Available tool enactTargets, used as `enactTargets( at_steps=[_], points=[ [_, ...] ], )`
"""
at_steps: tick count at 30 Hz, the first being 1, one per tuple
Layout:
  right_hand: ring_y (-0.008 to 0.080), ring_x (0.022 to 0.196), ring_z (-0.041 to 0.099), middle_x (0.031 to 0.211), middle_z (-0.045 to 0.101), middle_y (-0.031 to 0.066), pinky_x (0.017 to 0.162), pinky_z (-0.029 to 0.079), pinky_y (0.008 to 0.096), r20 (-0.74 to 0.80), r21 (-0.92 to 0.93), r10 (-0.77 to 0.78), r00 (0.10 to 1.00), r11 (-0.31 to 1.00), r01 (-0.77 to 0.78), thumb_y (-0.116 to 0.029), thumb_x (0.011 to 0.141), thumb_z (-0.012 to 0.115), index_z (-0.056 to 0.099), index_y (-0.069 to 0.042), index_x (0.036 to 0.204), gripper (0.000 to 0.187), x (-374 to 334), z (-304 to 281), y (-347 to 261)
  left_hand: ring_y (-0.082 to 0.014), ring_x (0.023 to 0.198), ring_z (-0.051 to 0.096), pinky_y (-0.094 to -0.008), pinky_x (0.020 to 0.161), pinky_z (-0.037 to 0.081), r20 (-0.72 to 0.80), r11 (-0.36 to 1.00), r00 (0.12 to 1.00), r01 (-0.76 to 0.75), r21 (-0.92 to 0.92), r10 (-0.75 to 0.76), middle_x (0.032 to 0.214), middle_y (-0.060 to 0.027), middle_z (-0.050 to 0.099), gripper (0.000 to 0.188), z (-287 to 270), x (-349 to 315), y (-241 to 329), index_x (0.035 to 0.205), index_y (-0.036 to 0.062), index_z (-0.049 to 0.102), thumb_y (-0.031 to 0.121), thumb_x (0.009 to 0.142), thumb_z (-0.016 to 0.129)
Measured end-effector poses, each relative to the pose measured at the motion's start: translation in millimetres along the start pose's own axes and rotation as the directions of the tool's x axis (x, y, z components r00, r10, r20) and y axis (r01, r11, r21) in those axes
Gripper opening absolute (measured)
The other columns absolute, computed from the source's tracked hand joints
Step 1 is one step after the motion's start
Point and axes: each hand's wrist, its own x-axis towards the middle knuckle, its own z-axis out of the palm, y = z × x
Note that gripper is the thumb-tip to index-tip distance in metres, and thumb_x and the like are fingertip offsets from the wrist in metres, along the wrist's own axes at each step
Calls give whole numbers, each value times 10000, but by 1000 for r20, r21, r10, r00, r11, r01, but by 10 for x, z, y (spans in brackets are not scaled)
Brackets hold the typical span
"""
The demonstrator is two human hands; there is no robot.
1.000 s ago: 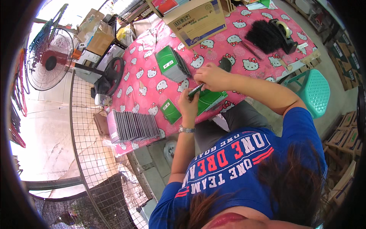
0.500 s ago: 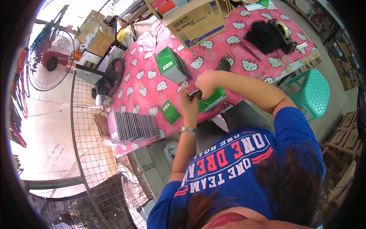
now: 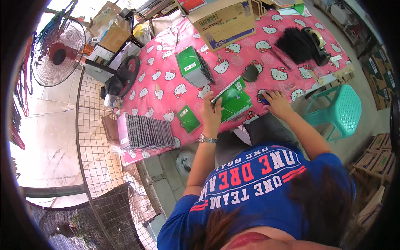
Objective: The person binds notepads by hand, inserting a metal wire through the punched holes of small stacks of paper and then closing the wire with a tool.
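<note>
A: Position of the main item?
B: Green notebook (image 3: 234, 104), near edge of the pink-covered counter (image 3: 164, 110), straight in front of the wearer. Cover up, page edges showing along the near side.

A: Orientation?
B: Coil binding (image 3: 228, 88) on the far-left side, running diagonally from lower left to upper right. Long axis appears to follow that coil. The far end points toward a dark rounded item (image 3: 250, 73), near it; the lower end is at the wearer's left hand (image 3: 211, 109).

A: Hands?
B: Left: thumb and fingers narrowed on the coil's lower end, holding it. Right hand (image 3: 276, 103): right of the notebook and apart from it, low over the cloth, fingers curled around a small dark-blue object (image 3: 263, 98). Kind of object: cannot tell, mostly covered.

A: Neighbours?
B: Small green booklet (image 3: 188, 118) just left, flat, long axis from upper left to lower right. Beyond it, a pile of green notebooks (image 3: 189, 64), coils facing right. Far left, a row of purple-covered notebooks (image 3: 146, 132), dark coils uppermost. Off to the right, a heap of black coils (image 3: 291, 45) beside a tape dispenser (image 3: 320, 52).
</note>
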Motion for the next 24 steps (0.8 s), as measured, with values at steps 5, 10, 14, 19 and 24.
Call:
enactTargets(
  at_steps=[5, 10, 14, 19, 24],
  points=[
    [339, 1148, 512, 1199, 572, 136, 1004, 399, 461, 58, 532, 430, 901, 750, -392, -265, 795, 713, 540, -76, 1311, 576, 260, -453, -321, -85, 593, 580, -249, 511, 513, 70, 998, 997, 36, 47, -40, 705, -42, 554, 145, -133, 27, -158, 1030, 3, 562, 106, 948, 623],
    [325, 1080, 532, 1154, 582, 124, 958, 422, 440, -97, 662, 138, 986, 748, -39, -233, 763, 733, 567, -69, 1276, 563, 740, -1020, -861, -85, 663, 599, -249, 539, 532, 79, 999, 996, 31, -35, -28, 774, -44, 596, 125, 3, -6, 26, 1031, -5, 560, 64, 944, 616],
    [307, 1072, 532, 1143, 576, 117, 944, 436, 416, -145, 583, -31, 989, 805, 110, -208, 739, 744, 579, -66, 1257, 562, 953, -1000, -1065, -90, 714, 620, -247, 582, 544, 96, 982, 989, 122, -147, -109, 826, -41, 622, 129, -86, -35, -95, 1044, -10, 578, -35, 917, 580],
    [281, 1027, 565, 1101, 610, 94, 891, 448, 395, -120, 513, -53, 991, 852, 108, -207, 737, 733, 628, -60, 1182, 480, 982, -956, -1115, -99, 737, 628, -247, 623, 542, 81, 975, 991, 120, -188, -107, 847, -46, 639, 215, -62, -68, -127, 1054, -20, 589, -125, 880, 520],
    [172, 997, 612, 1134, 648, 101, 815, 499, 328, 739, 568, -230, 634, -292, -769, -249, 914, 657, 607, -7, 1206, 382, 1073, -900, -1051, -115, 746, 640, -246, 667, 515, -29, 989, 999, 11, -145, -15, 892, -59, 674, 204, -121, -115, -91, 1042, -8, 625, -87, 856, 595]
  ],
)
